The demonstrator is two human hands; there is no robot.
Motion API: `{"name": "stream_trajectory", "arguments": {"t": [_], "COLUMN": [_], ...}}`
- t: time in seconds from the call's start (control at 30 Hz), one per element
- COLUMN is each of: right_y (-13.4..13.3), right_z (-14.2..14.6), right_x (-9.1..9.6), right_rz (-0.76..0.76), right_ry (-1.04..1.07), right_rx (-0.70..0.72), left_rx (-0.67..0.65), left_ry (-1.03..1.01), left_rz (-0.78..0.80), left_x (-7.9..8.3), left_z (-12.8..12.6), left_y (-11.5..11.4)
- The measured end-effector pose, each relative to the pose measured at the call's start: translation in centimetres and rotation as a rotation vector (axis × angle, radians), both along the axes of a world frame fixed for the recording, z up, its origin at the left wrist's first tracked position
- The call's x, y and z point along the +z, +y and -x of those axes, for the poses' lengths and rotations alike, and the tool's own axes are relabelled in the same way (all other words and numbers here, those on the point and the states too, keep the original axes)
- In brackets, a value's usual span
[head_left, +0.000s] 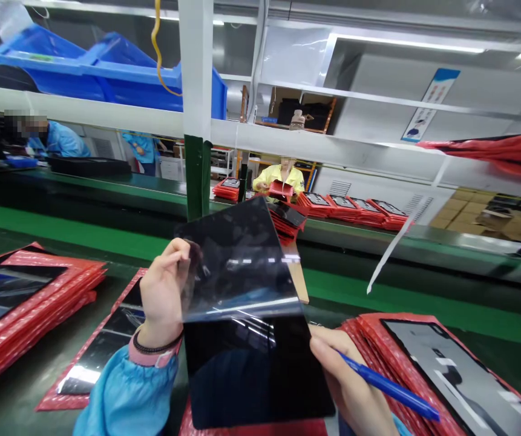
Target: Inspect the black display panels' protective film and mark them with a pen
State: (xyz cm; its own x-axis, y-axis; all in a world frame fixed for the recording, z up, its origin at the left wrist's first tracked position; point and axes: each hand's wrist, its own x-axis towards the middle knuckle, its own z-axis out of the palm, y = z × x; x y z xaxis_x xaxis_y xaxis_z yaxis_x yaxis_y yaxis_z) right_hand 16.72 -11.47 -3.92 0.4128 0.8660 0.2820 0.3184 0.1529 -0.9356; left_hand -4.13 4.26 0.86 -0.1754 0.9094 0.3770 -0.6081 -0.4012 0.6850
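A glossy black screen panel (255, 375) is held up tilted in front of me. Its right edge is gripped by my right hand (351, 375), which also has a blue pen (391, 387) tucked in it, pointing down to the right. At the upper left, my left hand (164, 284) pinches the edge of a clear film (237, 297). That film covers the panel's upper part and ends in a straight lower edge, with the bare shiny surface below. Whether the film still clings to the panel higher up, I cannot tell.
Stacks of panels in red bubble-wrap sleeves lie left (37, 309) and right (423, 363). A sleeved panel (110, 339) lies by my left arm. Beyond the green conveyor (346, 290), a person in yellow (296, 177) handles a red sleeve. Blue bins (106, 72) sit overhead.
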Motion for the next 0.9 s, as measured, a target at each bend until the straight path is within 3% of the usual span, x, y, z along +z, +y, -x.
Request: {"name": "stream_trajectory", "arguments": {"t": [0.17,0.3,0.4,0.67,0.8,0.9], "right_y": [0.9,0.9,0.7,0.7,0.8,1.0], "right_z": [1.1,2.0,2.1,1.7,2.2,2.4], "right_x": [1.6,3.3,3.4,1.0,0.8,0.6], "right_rz": [-0.086,-0.051,-0.037,-0.16,-0.381,-0.531], "right_ry": [0.116,0.104,0.138,-0.074,-0.388,-0.598], "right_rx": [-0.002,0.211,0.278,0.159,-0.01,-0.059], "left_rx": [-0.218,-0.228,-0.166,-0.084,0.042,0.123], "left_ry": [0.08,0.136,0.146,0.147,0.249,0.3], "left_rz": [-0.04,-0.064,-0.063,-0.098,-0.293,-0.449], "left_x": [-0.4,-0.8,-0.9,-0.9,-1.9,-2.5], "left_z": [-1.0,-1.3,-1.3,-1.6,-1.2,-1.1], "left_y": [-2.2,-2.8,-2.8,-2.8,-2.6,-2.6]}}
